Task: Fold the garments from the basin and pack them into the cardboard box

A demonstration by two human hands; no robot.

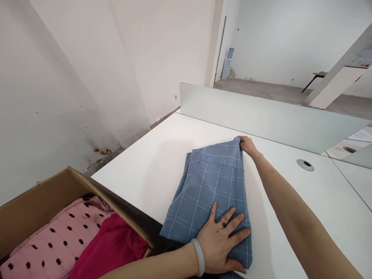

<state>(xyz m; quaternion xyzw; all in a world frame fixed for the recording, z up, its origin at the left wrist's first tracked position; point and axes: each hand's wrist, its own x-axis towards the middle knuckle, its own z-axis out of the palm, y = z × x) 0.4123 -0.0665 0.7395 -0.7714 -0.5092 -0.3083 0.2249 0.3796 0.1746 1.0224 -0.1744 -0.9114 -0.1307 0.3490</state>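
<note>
A blue garment (203, 182) with thin white checks lies folded in layers on the white table (162, 143), its near end at the table's front edge. My left hand (221, 240), with a ring and a pale bangle, rests flat on the near part of the cloth, fingers spread. At the far right corner, my right hand (247, 146) pinches the garment's edge between thumb and fingers. That corner is slightly raised, and the fingertips are partly hidden by the cloth.
Left of the table stands an open cardboard box (107, 201). It holds a pink cloth with black spots (58, 236) and a magenta cloth (113, 244). A frosted divider panel (255, 112) runs along the table's far edge. A round cable grommet (305, 165) sits at right.
</note>
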